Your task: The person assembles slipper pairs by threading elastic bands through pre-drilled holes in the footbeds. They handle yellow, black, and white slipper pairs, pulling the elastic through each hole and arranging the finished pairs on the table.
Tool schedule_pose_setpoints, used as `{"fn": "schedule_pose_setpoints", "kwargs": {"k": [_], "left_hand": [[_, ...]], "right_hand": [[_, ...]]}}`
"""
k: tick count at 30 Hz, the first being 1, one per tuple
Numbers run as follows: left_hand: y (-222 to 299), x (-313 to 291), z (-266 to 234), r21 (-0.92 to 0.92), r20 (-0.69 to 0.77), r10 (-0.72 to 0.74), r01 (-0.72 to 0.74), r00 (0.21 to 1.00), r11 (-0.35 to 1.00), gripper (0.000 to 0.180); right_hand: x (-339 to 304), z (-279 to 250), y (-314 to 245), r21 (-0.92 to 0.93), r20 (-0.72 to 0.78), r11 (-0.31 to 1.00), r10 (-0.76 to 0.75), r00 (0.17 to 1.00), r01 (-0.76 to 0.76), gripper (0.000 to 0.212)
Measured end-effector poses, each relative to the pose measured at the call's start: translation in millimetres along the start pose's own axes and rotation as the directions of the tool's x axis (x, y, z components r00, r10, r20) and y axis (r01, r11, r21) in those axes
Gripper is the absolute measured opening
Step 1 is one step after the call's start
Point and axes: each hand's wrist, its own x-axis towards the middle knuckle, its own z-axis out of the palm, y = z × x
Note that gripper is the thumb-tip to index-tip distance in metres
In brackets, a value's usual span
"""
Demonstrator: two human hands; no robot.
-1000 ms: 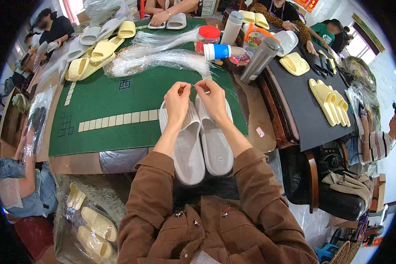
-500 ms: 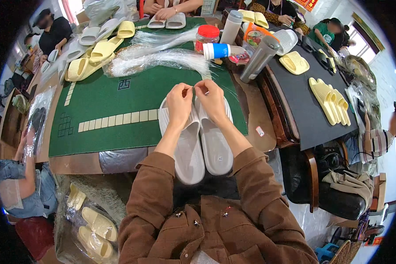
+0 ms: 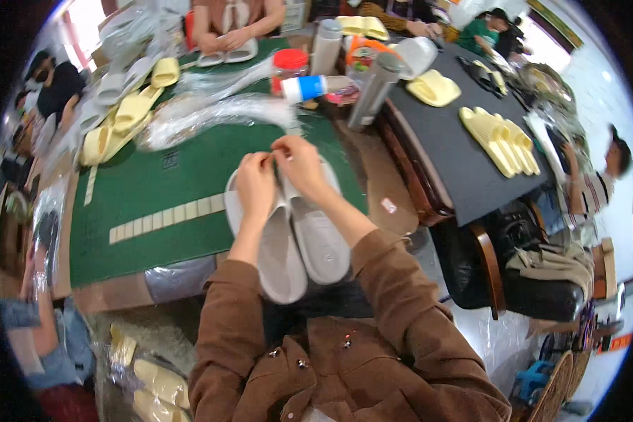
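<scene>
A pair of grey slide slippers, the left one [image 3: 283,264] and the right one [image 3: 325,247], lies side by side at the table's near edge, toes away from me. My left hand [image 3: 257,184] is pinched closed over the left slipper's strap. Beside it my right hand [image 3: 302,167] pinches above the gap between the two straps, its fingertips close to the left hand's and a little farther from me. What the fingers hold is too small and blurred to make out. Both hands partly hide the straps.
Bundles of clear plastic strands [image 3: 218,121] lie across the green mat [image 3: 158,243], near a tipped paper cup [image 3: 304,88], a red-lidded jar [image 3: 290,63] and a grey flask [image 3: 376,91]. Yellow slippers [image 3: 498,141] rest on the dark table at right. Other people work around.
The whole view has shifted, so the table and slippers appear farther left. My right hand has risen slightly above my left; both remain pinched over the slippers.
</scene>
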Motion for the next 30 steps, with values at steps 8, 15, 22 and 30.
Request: {"fn": "schedule_pose_setpoints", "kwargs": {"k": [8, 15, 22, 30], "left_hand": [[67, -11, -29, 0.180, 0.489, -0.001, -0.100, 0.872, 0.978, 0.043], [50, -54, -25, 0.368, 0.347, 0.316, -0.438, 0.883, 0.820, 0.058], [50, -60, -20, 0.413, 0.328, 0.366, -0.481, 0.871, 0.773, 0.055], [56, -57, -19, 0.392, 0.354, 0.364, -0.490, 0.861, 0.778, 0.055]], "right_hand": [[8, -7, 28, 0.082, 0.019, 0.991, 0.104, 0.994, -0.105, 0.018], [5, -95, 3, 0.253, -0.010, 0.959, 0.134, 0.991, -0.128, 0.019], [-10, -312, 72, -0.211, -0.523, 0.927, 0.160, 0.837, -0.309, 0.016], [11, -421, 154, -0.496, -0.297, 0.812, 0.176, 0.939, -0.309, 0.020]]}}
